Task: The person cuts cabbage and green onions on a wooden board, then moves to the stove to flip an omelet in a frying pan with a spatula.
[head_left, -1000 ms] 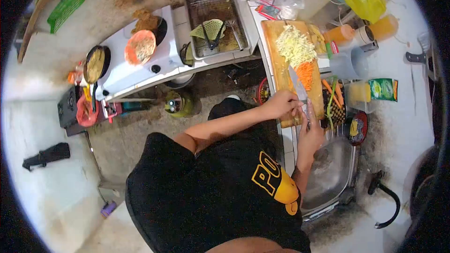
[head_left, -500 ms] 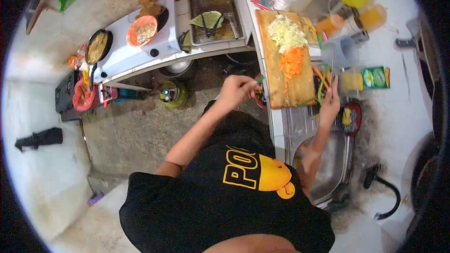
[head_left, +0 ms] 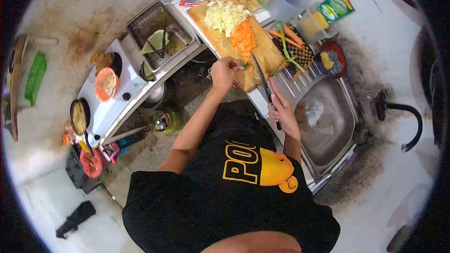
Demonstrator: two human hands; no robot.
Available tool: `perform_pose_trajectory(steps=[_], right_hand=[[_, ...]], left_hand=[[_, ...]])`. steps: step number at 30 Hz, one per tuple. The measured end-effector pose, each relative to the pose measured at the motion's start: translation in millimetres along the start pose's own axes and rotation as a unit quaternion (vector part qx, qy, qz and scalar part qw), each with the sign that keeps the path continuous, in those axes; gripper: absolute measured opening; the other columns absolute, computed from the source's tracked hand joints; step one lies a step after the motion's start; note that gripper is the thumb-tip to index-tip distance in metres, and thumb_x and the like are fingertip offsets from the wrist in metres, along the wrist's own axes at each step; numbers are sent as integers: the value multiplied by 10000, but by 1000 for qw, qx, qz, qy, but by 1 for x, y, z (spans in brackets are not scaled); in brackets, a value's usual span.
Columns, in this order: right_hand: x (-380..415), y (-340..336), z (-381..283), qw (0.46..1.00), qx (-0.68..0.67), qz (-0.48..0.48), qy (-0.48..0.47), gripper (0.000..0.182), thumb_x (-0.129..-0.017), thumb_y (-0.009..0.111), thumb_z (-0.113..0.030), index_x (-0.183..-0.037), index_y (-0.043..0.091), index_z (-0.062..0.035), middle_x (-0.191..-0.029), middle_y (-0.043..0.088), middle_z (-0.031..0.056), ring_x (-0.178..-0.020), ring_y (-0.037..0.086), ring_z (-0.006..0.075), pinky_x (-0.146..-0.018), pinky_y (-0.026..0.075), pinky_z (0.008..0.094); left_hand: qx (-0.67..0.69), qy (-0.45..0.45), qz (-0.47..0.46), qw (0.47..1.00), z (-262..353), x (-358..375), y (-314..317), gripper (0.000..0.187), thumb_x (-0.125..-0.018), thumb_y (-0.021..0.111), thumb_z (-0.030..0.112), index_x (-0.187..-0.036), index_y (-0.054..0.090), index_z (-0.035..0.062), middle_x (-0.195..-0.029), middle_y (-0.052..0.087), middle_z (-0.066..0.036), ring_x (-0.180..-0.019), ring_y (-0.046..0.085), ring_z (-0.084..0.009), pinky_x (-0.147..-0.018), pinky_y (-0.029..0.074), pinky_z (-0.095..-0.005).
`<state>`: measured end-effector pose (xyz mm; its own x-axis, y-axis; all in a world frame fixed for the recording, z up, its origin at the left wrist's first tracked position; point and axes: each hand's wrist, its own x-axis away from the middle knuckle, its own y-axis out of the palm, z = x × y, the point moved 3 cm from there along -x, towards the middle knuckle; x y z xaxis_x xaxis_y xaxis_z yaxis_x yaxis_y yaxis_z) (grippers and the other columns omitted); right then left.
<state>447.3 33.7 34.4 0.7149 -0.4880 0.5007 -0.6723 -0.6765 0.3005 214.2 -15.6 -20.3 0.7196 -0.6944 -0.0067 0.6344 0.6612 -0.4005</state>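
My right hand [head_left: 282,112] is closed round the black handle of a knife [head_left: 260,71], whose blade points up over the near part of the wooden cutting board [head_left: 268,59]. My left hand [head_left: 225,74] is at the board's left edge with its fingers pinched together; a small bit of something green shows at the fingertips, too small to name. Chopped orange carrot [head_left: 243,39] lies on the board beyond the knife, touching a pile of pale shredded vegetable [head_left: 226,15].
Right of the board are whole carrots [head_left: 291,35] on a dark rack and the metal sink [head_left: 326,136]. A black tap [head_left: 403,107] stands farther right. On the left are a stove [head_left: 123,76], a frying pan [head_left: 79,116] and a metal tray [head_left: 180,37].
The view has turned, so the board appears farther left. My right hand and the knife have come from beside the board's right edge to its near end. My left hand is now at the board.
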Motion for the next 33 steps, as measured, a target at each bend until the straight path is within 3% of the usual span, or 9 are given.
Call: perform_pose_trajectory(steps=[2,8,11,19,22,24,28,30,33], right_hand=[[3,6,-3,999,36,29,-8,527,-1044,459,-281,-1539,279,-246,-591,267,-89,-468,276,27,-413,246,191],[-22,14,29,997,70,35,-27,464,-1053,427,-242,-1511,358,-232,-595,351,-82,-492,320,41,-455,296,190],[-34,24,47,983,152,75,-67,437,-1046,424,-203,-1481,421,-231,-677,433,-47,-547,403,58,-540,398,221],[-47,32,57,939,277,108,-174,419,-1044,412,-183,-1460,455,-200,-931,615,5,-562,374,49,-561,394,216],[-46,33,51,945,264,105,-162,416,-1039,406,-145,-1451,465,-165,-1236,625,37,-689,508,80,-704,452,229],[-44,36,44,942,293,107,-128,417,-1031,401,-112,-1443,463,-117,-1390,553,84,-1046,606,145,-962,426,270],[-43,40,39,896,362,97,-237,440,-1031,390,-163,-1463,427,-85,-1440,502,77,-957,627,148,-900,451,276],[-31,57,20,953,265,106,-100,406,-1023,404,-103,-1420,467,-48,-1410,533,118,-1341,454,204,-1121,303,310],[-36,54,28,946,283,104,-117,405,-1023,397,-108,-1417,472,-53,-1411,533,116,-1331,467,208,-1113,315,313]], left_hand=[[-144,169,48,974,6,-2,3,211,-657,823,115,-838,743,45,-738,688,-84,-734,633,-262,-713,483,-389],[-191,284,61,938,11,10,-4,159,-735,731,126,-885,746,76,-884,624,-98,-848,581,-261,-859,374,-405],[-261,312,52,912,16,20,-13,210,-751,715,111,-957,729,70,-919,605,-121,-842,576,-284,-823,415,-407],[-117,217,-31,969,2,6,-33,255,-773,722,73,-1026,699,50,-997,642,-122,-832,651,-302,-695,534,-402],[-135,243,-77,958,-7,9,-41,256,-793,715,59,-1049,702,58,-1024,661,-120,-850,677,-287,-727,561,-388],[-118,284,-101,946,-21,9,-43,253,-801,706,51,-1054,698,50,-1025,662,-121,-856,679,-287,-735,568,-381],[-115,368,-104,917,-23,4,-43,251,-795,691,40,-1045,686,12,-1022,664,-131,-881,672,-301,-760,572,-373],[-123,382,-107,910,-21,3,-41,250,-782,692,41,-1027,679,-8,-1012,664,-135,-892,665,-304,-759,570,-381],[-117,378,-105,912,-20,0,-35,238,-779,686,32,-1013,683,-14,-994,667,-140,-886,665,-307,-760,569,-379]])
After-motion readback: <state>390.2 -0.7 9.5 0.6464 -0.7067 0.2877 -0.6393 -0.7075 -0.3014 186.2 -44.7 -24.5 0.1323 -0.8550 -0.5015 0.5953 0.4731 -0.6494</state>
